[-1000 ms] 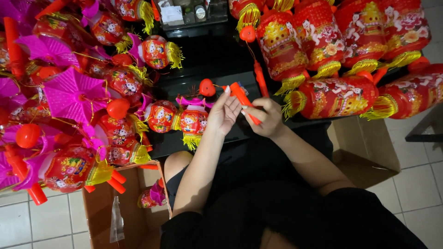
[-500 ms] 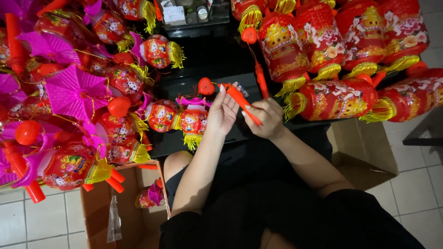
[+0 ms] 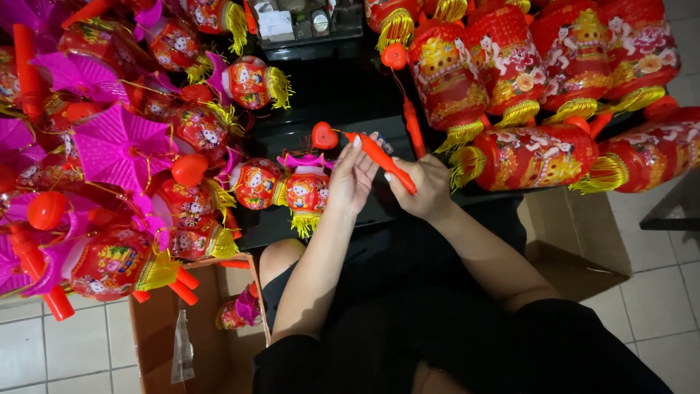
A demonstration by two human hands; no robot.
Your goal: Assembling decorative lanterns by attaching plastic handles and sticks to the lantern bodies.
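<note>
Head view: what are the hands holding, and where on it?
Both hold one red plastic lantern handle: the right hand grips its lower end, the left hand pinches its upper end.

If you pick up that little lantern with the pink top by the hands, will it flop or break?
The small lantern looks thin-walled and hollow, so probably very light and easy to dent. Its yellow fringe hangs loose and would likely flop. Lying on its side on the black table, its round body might roll if nudged.

Glossy red plastic handle (image 3: 381,160); shiny printed lanterns (image 3: 525,157), matt cardboard box (image 3: 157,328).
</note>
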